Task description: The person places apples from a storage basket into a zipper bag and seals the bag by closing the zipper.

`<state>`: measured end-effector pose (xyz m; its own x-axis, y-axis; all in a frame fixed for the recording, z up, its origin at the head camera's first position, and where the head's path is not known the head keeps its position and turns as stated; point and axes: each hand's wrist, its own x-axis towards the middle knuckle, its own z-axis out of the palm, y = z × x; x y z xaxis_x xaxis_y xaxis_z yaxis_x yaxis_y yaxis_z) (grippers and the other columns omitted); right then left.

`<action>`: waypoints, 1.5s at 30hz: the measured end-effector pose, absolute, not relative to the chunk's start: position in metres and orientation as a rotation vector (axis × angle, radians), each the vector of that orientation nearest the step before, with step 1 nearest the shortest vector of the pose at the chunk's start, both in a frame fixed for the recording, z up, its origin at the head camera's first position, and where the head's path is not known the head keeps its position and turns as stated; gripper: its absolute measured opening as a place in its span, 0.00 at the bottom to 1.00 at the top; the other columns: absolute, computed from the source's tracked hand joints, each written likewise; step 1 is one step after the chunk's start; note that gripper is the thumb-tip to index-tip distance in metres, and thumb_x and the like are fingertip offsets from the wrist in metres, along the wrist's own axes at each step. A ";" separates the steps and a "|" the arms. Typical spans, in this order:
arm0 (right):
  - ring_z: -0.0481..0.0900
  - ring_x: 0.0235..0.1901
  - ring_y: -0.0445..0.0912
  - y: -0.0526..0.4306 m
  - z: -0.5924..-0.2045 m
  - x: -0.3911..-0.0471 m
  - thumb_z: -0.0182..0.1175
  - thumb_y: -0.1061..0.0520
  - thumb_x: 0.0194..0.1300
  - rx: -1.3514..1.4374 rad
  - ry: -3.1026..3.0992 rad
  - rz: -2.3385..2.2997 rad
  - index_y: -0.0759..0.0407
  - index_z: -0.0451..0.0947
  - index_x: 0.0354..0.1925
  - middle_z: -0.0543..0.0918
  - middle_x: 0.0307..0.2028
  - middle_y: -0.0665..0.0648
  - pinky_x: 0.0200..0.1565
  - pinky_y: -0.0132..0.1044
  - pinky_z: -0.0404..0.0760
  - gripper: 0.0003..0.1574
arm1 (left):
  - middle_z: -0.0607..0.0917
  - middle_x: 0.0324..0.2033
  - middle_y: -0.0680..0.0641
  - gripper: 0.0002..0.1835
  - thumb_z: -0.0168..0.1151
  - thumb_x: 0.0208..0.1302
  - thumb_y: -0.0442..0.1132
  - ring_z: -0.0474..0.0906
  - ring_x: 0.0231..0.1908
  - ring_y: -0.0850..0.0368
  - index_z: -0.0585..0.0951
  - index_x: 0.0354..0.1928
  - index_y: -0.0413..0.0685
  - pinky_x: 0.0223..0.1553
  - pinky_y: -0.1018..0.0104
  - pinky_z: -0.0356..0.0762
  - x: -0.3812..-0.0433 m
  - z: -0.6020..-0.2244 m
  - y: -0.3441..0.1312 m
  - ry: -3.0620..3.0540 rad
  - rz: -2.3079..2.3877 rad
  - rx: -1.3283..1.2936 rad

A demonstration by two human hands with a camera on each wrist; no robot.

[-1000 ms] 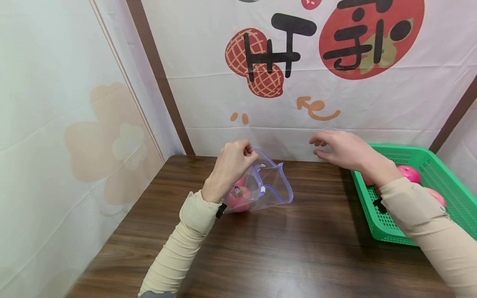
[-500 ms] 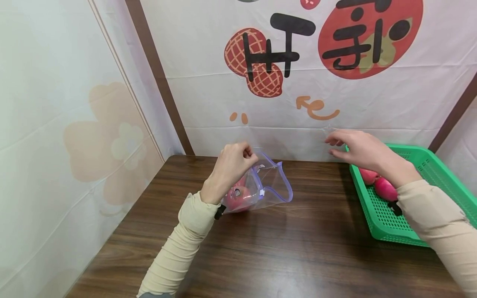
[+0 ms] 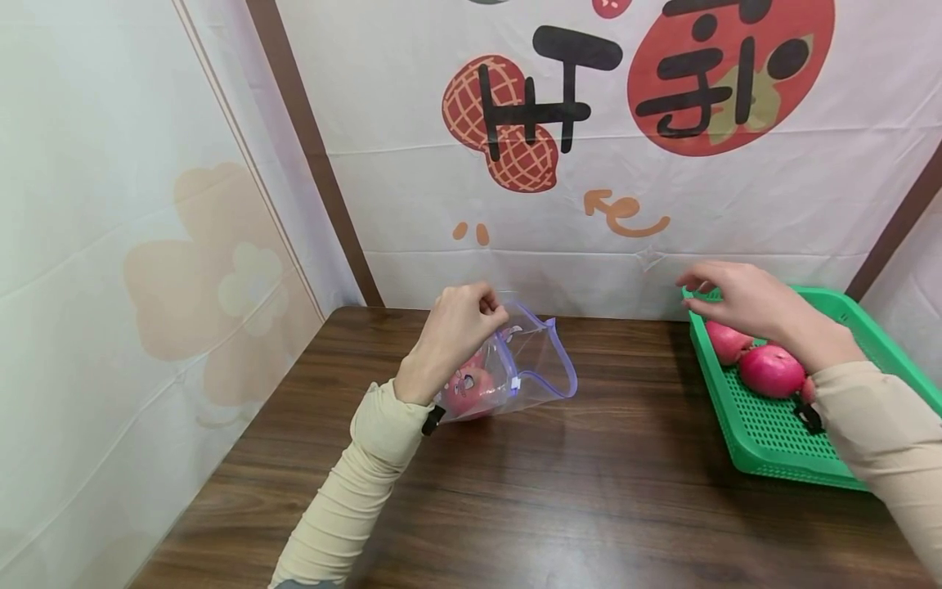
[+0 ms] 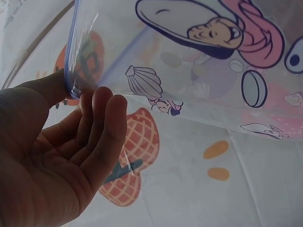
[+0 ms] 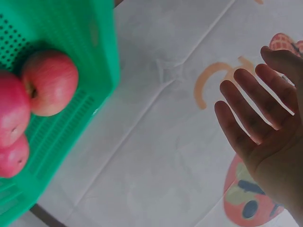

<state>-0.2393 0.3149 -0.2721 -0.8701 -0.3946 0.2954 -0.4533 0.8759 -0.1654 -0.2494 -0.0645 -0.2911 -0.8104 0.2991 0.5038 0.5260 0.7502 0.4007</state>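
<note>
My left hand (image 3: 458, 331) pinches the edge of a clear plastic zip bag (image 3: 543, 366) with purple trim and a white slider, its mouth gaping to the right. Cartoon shells decorate the bag's film (image 4: 144, 81) in the left wrist view. Inside it a red apple (image 3: 465, 394) shows, partly behind my wrist. My right hand (image 3: 754, 304), holding nothing and with fingers loosely extended, hovers over the back left corner of a green basket (image 3: 746, 460). Several red apples lie in the basket, among them a deep pink one (image 3: 771, 370) and a paler one (image 5: 49, 82).
A dark wooden table (image 3: 559, 499) carries the bag on the left and the basket on the right. Behind it hangs a white printed cloth (image 3: 412, 204), close to the table's back edge. Another cloth (image 3: 110, 343) borders the left side.
My right hand has moved right, from over the table's back edge to over the basket, uncovering apples in it. My left hand keeps its pinch on the bag, nearly still.
</note>
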 end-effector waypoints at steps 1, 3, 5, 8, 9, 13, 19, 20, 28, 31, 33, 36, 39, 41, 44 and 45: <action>0.83 0.45 0.57 0.319 -0.273 -0.240 0.69 0.59 0.59 0.636 -2.797 0.347 0.61 0.79 0.51 0.85 0.47 0.62 0.51 0.58 0.79 0.21 | 0.78 0.18 0.54 0.03 0.60 0.51 0.35 0.71 0.22 0.60 0.81 0.23 0.49 0.26 0.68 0.70 -0.249 -0.291 -0.065 -2.537 -0.757 -0.629; 0.83 0.45 0.57 0.327 -0.276 -0.241 0.68 0.59 0.59 0.628 -2.799 0.371 0.62 0.79 0.50 0.84 0.47 0.62 0.51 0.58 0.79 0.20 | 0.78 0.18 0.54 0.03 0.60 0.52 0.35 0.72 0.22 0.60 0.81 0.23 0.49 0.26 0.68 0.70 -0.249 -0.291 -0.065 -2.538 -0.759 -0.627; 0.83 0.45 0.58 0.334 -0.278 -0.242 0.68 0.59 0.60 0.617 -2.809 0.392 0.63 0.79 0.50 0.84 0.47 0.63 0.50 0.58 0.79 0.20 | 0.79 0.18 0.54 0.03 0.60 0.52 0.35 0.72 0.22 0.60 0.81 0.24 0.49 0.26 0.68 0.70 -0.248 -0.291 -0.065 -2.538 -0.758 -0.627; 0.83 0.46 0.60 0.344 -0.283 -0.243 0.67 0.59 0.60 0.604 -2.823 0.409 0.65 0.79 0.50 0.84 0.47 0.65 0.50 0.59 0.78 0.20 | 0.78 0.18 0.54 0.03 0.60 0.52 0.35 0.71 0.21 0.61 0.81 0.24 0.49 0.25 0.69 0.70 -0.248 -0.292 -0.064 -2.538 -0.758 -0.632; 0.83 0.46 0.60 0.348 -0.284 -0.243 0.67 0.59 0.60 0.596 -2.829 0.411 0.65 0.79 0.51 0.84 0.47 0.65 0.50 0.59 0.78 0.20 | 0.78 0.18 0.54 0.03 0.60 0.52 0.35 0.71 0.21 0.61 0.81 0.23 0.49 0.25 0.69 0.69 -0.248 -0.292 -0.065 -2.537 -0.760 -0.633; 0.82 0.47 0.61 0.359 -0.290 -0.244 0.66 0.57 0.61 0.556 -2.871 0.425 0.66 0.78 0.52 0.84 0.48 0.66 0.51 0.61 0.77 0.22 | 0.78 0.17 0.54 0.03 0.61 0.51 0.34 0.70 0.21 0.61 0.80 0.23 0.49 0.25 0.69 0.69 -0.247 -0.293 -0.064 -2.528 -0.766 -0.640; 0.80 0.50 0.64 0.375 -0.301 -0.248 0.65 0.54 0.64 0.533 -2.963 0.430 0.68 0.76 0.56 0.82 0.50 0.70 0.51 0.63 0.77 0.26 | 0.78 0.18 0.54 0.04 0.60 0.52 0.34 0.70 0.21 0.61 0.81 0.24 0.49 0.25 0.69 0.69 -0.246 -0.295 -0.064 -2.529 -0.754 -0.647; 0.80 0.50 0.64 0.377 -0.303 -0.248 0.64 0.54 0.65 0.526 -2.976 0.426 0.69 0.75 0.56 0.82 0.50 0.70 0.50 0.63 0.77 0.26 | 0.79 0.18 0.54 0.04 0.60 0.53 0.34 0.70 0.21 0.61 0.81 0.24 0.49 0.25 0.69 0.69 -0.246 -0.295 -0.064 -2.531 -0.753 -0.646; 0.81 0.47 0.64 0.394 -0.313 -0.253 0.63 0.55 0.65 0.471 -3.021 0.401 0.70 0.75 0.56 0.83 0.47 0.70 0.49 0.62 0.76 0.26 | 0.79 0.18 0.54 0.04 0.60 0.53 0.35 0.71 0.21 0.61 0.81 0.23 0.49 0.25 0.69 0.70 -0.244 -0.294 -0.064 -2.539 -0.761 -0.635; 0.81 0.47 0.64 0.399 -0.316 -0.254 0.64 0.54 0.65 0.460 -3.026 0.398 0.70 0.75 0.56 0.83 0.46 0.69 0.48 0.62 0.77 0.26 | 0.79 0.18 0.54 0.04 0.61 0.53 0.35 0.71 0.21 0.61 0.81 0.23 0.49 0.25 0.69 0.70 -0.244 -0.293 -0.064 -2.544 -0.763 -0.631; 0.81 0.47 0.63 0.402 -0.319 -0.256 0.64 0.54 0.65 0.449 -3.032 0.401 0.70 0.76 0.56 0.84 0.46 0.68 0.48 0.61 0.77 0.27 | 0.79 0.18 0.54 0.04 0.61 0.52 0.35 0.71 0.21 0.61 0.81 0.23 0.49 0.25 0.69 0.70 -0.244 -0.293 -0.064 -2.545 -0.765 -0.629; 0.81 0.45 0.63 0.407 -0.322 -0.258 0.64 0.54 0.64 0.434 -3.045 0.403 0.71 0.75 0.55 0.84 0.44 0.68 0.46 0.60 0.78 0.27 | 0.79 0.18 0.54 0.03 0.61 0.52 0.35 0.71 0.21 0.61 0.81 0.23 0.49 0.25 0.69 0.70 -0.244 -0.293 -0.065 -2.541 -0.765 -0.630; 0.81 0.44 0.63 0.411 -0.326 -0.260 0.65 0.54 0.63 0.418 -3.056 0.391 0.71 0.75 0.54 0.84 0.43 0.67 0.45 0.60 0.78 0.27 | 0.79 0.18 0.54 0.03 0.61 0.52 0.35 0.71 0.21 0.61 0.81 0.23 0.49 0.25 0.69 0.70 -0.244 -0.293 -0.066 -2.540 -0.766 -0.633; 0.81 0.44 0.63 0.415 -0.329 -0.260 0.65 0.54 0.63 0.417 -3.059 0.380 0.71 0.76 0.53 0.84 0.42 0.68 0.45 0.60 0.78 0.27 | 0.79 0.18 0.54 0.03 0.61 0.53 0.35 0.71 0.21 0.62 0.81 0.24 0.49 0.25 0.69 0.70 -0.244 -0.293 -0.066 -2.543 -0.773 -0.637; 0.81 0.44 0.63 0.419 -0.333 -0.261 0.65 0.54 0.63 0.415 -3.067 0.370 0.71 0.76 0.53 0.84 0.43 0.69 0.45 0.60 0.78 0.26 | 0.79 0.18 0.54 0.04 0.61 0.53 0.35 0.71 0.21 0.62 0.81 0.24 0.49 0.24 0.70 0.69 -0.244 -0.294 -0.066 -2.548 -0.784 -0.643; 0.81 0.45 0.64 0.421 -0.334 -0.261 0.65 0.54 0.63 0.413 -3.069 0.368 0.71 0.76 0.53 0.84 0.43 0.69 0.45 0.60 0.78 0.26 | 0.79 0.18 0.54 0.03 0.61 0.53 0.35 0.71 0.21 0.62 0.81 0.24 0.49 0.24 0.70 0.69 -0.244 -0.294 -0.066 -2.549 -0.789 -0.645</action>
<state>-0.2611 0.4208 -0.3340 -0.9647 -0.2580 0.0536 -0.2633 0.9371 -0.2289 -0.2440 -0.0664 -0.2938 -0.8163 0.3084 0.4884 0.5303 0.7352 0.4223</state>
